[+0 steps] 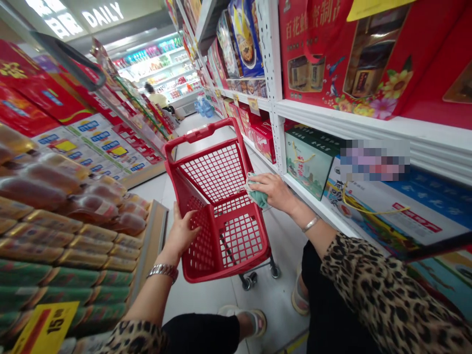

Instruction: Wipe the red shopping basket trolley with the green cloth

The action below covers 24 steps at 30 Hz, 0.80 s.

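A red plastic shopping basket on wheels (221, 196) stands tilted in a store aisle in front of me. My left hand (181, 231) grips the basket's left rim, fingers curled over the edge. My right hand (275, 191) presses a small green cloth (257, 195) against the basket's right rim, fingers closed over the cloth. The basket's red handle (201, 133) points away from me. Nothing shows inside the basket.
Stacked bottled drinks (66, 216) with a yellow price tag (46, 327) fill the left. White shelves (350, 128) with red gift boxes line the right. The tiled floor (210, 300) runs ahead between them. A person (157, 98) stands far down the aisle.
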Motion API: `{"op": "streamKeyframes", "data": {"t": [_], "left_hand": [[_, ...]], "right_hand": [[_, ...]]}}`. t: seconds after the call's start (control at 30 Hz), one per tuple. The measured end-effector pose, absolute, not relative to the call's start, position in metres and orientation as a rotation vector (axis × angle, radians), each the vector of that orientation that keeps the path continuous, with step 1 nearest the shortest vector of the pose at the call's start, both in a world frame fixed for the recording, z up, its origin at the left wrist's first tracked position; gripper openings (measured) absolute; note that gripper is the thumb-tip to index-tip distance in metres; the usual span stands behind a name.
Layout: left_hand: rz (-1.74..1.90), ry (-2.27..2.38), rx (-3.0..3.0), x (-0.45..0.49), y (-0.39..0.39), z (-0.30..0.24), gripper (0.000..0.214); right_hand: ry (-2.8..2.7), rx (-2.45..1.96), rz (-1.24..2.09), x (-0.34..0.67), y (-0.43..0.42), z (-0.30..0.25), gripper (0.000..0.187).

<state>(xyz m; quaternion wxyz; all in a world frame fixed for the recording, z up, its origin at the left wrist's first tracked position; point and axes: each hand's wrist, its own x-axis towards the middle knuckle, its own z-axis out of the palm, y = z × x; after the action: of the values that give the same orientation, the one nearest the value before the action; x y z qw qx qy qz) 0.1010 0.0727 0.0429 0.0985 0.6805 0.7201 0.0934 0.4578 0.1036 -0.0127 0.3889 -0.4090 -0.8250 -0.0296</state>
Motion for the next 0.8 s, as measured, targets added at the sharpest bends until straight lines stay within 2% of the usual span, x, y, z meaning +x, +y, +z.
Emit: {"op": "streamKeyframes", "data": {"t": [0.2,0.4,0.6,0.7,0.8], "left_hand": [[0.313,2.126,2.085,0.112,0.084,0.041,0.064],[0.302,2.170,2.070,0.117,0.096,0.045,0.070],[0.451,2.227,2.153,0.108,0.105,0.053,0.053],[0.594,2.216,2.176,0.097,0.108,0.053,0.056],[0.544,2.351,1.984,0.084,0.106,0.049,0.061]], "right_hand": [[-1.965,-1.217,-0.049,0.467,0.120,-0.010,0.041],[-1.838,-1.265,-0.049,0.468,0.136,-0.011,0.038],[-1.907,-1.238,-0.070,0.461,0.117,-0.012,0.041],[-1.984,-1.168,-0.080,0.452,0.105,-0.012,0.039],[-2.027,-1.114,-0.094,0.442,0.095,-0.015,0.038]]}}
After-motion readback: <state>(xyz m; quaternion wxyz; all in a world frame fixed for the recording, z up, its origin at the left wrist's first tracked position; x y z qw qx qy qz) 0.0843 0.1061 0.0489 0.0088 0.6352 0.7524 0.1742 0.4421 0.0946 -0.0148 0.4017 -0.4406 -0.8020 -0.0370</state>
